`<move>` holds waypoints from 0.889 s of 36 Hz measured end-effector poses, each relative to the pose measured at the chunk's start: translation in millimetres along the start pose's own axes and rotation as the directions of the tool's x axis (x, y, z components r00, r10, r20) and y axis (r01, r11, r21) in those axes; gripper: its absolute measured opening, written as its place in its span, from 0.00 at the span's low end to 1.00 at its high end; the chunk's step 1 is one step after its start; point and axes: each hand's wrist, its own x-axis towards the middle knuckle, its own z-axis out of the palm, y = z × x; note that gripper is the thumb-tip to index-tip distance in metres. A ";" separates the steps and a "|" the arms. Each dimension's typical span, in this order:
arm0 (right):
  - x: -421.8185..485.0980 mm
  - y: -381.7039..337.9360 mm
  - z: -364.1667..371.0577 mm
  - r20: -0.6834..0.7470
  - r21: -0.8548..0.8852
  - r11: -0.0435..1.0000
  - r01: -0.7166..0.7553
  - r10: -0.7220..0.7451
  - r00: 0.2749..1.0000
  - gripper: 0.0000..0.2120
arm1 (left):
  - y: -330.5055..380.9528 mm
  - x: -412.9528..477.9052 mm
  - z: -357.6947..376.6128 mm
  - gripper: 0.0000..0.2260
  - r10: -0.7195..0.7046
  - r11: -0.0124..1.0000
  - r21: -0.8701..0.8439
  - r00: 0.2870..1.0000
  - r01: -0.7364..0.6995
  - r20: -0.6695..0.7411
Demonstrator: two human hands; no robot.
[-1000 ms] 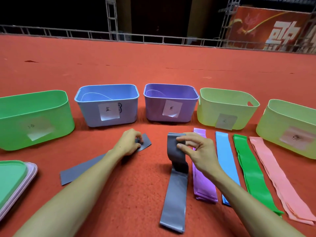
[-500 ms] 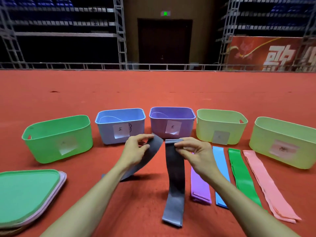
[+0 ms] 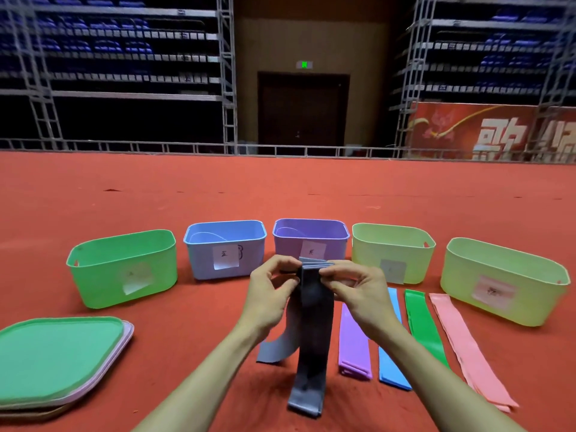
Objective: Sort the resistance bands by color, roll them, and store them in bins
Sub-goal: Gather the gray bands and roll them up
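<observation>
The red banner (image 3: 498, 132) at upper right bears large white Chinese characters, cut off by the frame's edge. The blue bin (image 3: 199, 260) and purple bin (image 3: 286, 247) each carry a paper label with one handwritten character, too small to read surely. The far-right bin (image 3: 461, 275) has a blurred label.

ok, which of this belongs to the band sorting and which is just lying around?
In play: grey bands pinched by left hand and right hand; purple bands, blue bands, green bands, pink bands; green bin, blue bin, purple bin, lime bin, far-right lime bin.
Idle: stacked lids, red banner, door.
</observation>
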 end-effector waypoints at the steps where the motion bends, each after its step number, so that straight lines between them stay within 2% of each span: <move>1: 0.1 -1.3 -1.0 -0.003 -0.006 1.000 0.006 -0.006 1.000 0.14 | 1.1 -0.5 1.2 0.17 -0.003 1.000 -0.014 1.000 0.003 0.001; 6: 0.1 -5.7 -2.7 -0.019 -0.031 0.999 0.026 -0.026 0.999 0.14 | 6.4 -2.9 6.1 0.16 -0.009 0.995 -0.099 1.000 0.010 0.009; 12: -1.4 -8.7 -6.0 -0.005 -0.062 0.996 0.068 -0.069 0.998 0.15 | 16.1 -4.4 9.1 0.22 -0.121 0.962 -0.235 0.988 0.141 0.099; 23: -2.4 -9.2 -6.0 0.030 -0.136 0.982 0.130 -0.127 0.991 0.17 | 21.9 -7.2 7.5 0.16 -0.118 0.940 -0.304 0.985 0.152 0.128; 30: -3.3 -8.8 -5.5 0.041 -0.227 0.955 0.192 -0.188 0.981 0.16 | 23.3 -7.7 4.9 0.21 -0.114 0.901 -0.388 0.969 0.193 0.218; 32: -3.6 -8.2 -4.4 0.035 -0.237 0.949 0.208 -0.206 0.978 0.16 | 22.7 -7.8 4.8 0.18 -0.115 0.875 -0.437 0.967 0.207 0.229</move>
